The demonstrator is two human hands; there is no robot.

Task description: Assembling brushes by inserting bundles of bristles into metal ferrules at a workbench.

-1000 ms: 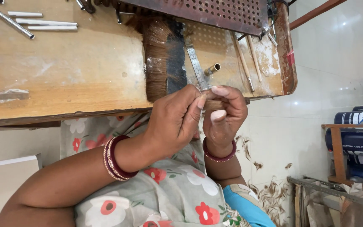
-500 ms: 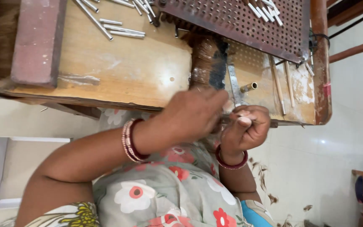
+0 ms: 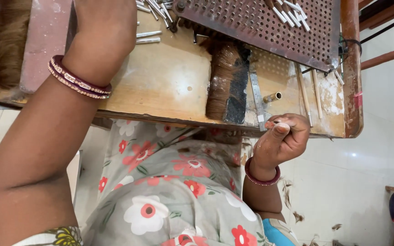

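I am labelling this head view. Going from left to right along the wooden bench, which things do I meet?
Left hand → loose metal tubes → brown bristle bundle → flat metal ruler → small brass tube → right hand.

Dress (image 3: 169, 191) printed grey with red, white flowers. Near it, bangles (image 3: 80, 82) coloured maroon; brush (image 3: 228, 82) brown, black.

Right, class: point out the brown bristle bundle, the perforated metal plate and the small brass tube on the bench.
Brown bristle bundle (image 3: 226, 82), head view, on the middle of the fibres.
Perforated metal plate (image 3: 256, 25), head view, on a bare stretch of holes.
Small brass tube (image 3: 273, 96), head view, on its side near the open end.
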